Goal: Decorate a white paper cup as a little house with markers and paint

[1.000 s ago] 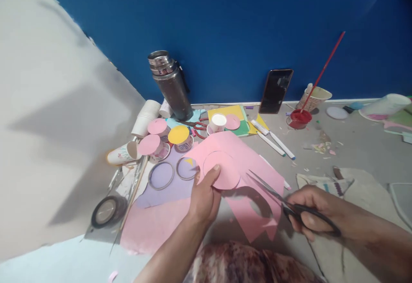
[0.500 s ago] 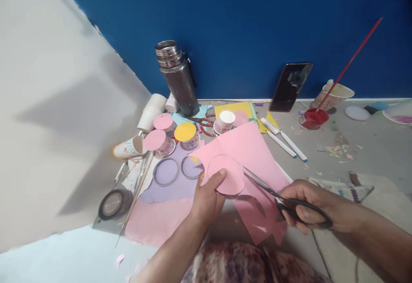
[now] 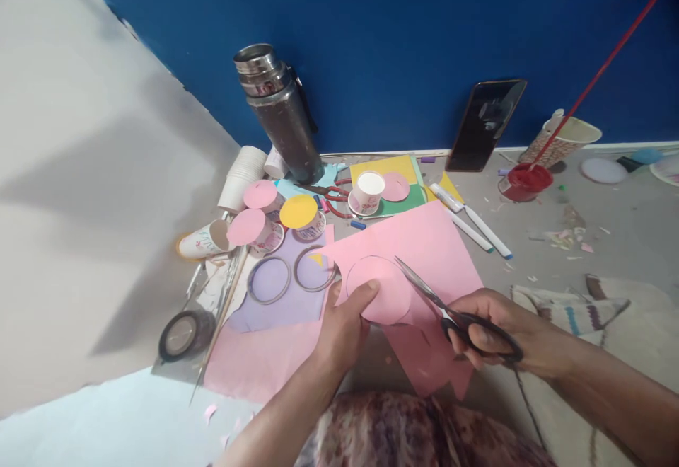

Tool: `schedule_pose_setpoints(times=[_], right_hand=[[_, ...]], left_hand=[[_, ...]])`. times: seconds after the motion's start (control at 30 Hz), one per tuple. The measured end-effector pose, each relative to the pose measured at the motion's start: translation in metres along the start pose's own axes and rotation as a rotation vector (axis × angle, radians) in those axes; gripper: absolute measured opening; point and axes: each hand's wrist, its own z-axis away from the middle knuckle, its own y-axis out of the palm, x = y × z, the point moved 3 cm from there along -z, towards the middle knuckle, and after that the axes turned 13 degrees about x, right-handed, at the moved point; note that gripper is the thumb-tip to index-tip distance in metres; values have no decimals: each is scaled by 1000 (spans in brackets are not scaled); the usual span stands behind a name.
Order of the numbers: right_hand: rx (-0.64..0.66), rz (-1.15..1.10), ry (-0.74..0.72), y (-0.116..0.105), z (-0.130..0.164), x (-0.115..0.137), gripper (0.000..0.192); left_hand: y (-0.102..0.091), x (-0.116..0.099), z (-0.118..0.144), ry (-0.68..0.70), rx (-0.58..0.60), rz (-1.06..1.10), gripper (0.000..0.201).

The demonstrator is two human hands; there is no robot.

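Note:
A sheet of pink paper (image 3: 435, 240) with a drawn circle on it is pinched in my left hand (image 3: 347, 322), thumb on top inside the circle. The circle's lower right edge is cut apart from the sheet. My right hand (image 3: 493, 329) is closed on the black handles of a pair of scissors (image 3: 421, 283). Their blades lie along the upper right of the circle outline, nearly together. Left of my left hand, two grey rings (image 3: 269, 280) rest on purple paper (image 3: 286, 318). Behind them stand small paper cups topped with pink discs (image 3: 247, 227) and a yellow disc (image 3: 298, 212).
A steel flask (image 3: 281, 113) and a phone (image 3: 485, 125) stand by the blue wall. Markers (image 3: 472, 230) lie right of the pink sheet. A red paint pot (image 3: 525, 182) holds a stick. A tape roll (image 3: 183, 335) sits at the left, near stacked cups (image 3: 241, 178).
The scissors have moved left and up along the circle's edge, and their blades have come closer together. My left hand still grips the paper. The whole view has shifted slightly.

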Motion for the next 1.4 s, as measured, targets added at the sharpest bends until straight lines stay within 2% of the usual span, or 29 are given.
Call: schedule_pose_setpoints(times=[0.43, 0.7, 0.9, 1.07, 1.17, 1.3, 1.4], right_hand=[[-47, 98, 15, -6, 0, -4, 74], [-53, 148, 43, -3, 1, 6, 77], [-55, 165, 69, -5, 0, 3, 75], [-54, 199, 62, -5, 0, 3, 73], [-56, 222, 71, -6, 1, 4, 75], [-76, 221, 62, -7, 1, 2, 77], [-65, 192, 73, -5, 1, 1, 78]], left_hand=[[1, -1, 1, -22, 68, -38, 31], [6, -2, 2, -31, 53, -31, 36], [3, 1, 5, -91, -61, -24, 45], [2, 4, 6, -110, -58, -12, 49], [5, 2, 5, -90, -26, -3, 46], [13, -3, 4, -2, 81, -8, 42], [17, -5, 4, -15, 116, -13, 43]])
